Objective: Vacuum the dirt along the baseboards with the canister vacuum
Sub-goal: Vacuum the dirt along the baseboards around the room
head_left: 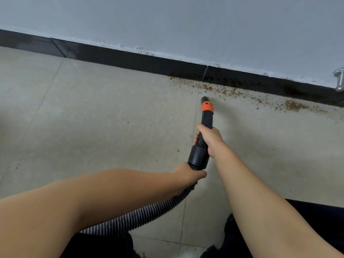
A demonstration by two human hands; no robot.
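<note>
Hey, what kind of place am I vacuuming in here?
Probably an indoor room or hallway: beige tiled floor, plain grey-white painted wall, glossy black baseboard with brown dirt crumbs along it.

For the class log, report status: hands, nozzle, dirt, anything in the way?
Right hand grips nozzle; left hand grips hose. Nozzle tip just short of dirt along baseboard. Nothing in the way.

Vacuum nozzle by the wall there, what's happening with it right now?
A person is vacuuming along the black baseboard. The right hand grips the black nozzle with the orange band, and the left hand holds the ribbed hose just behind it. The tip sits close to the brown dirt, which is scattered along the baseboard to the right and not yet cleared.
</note>
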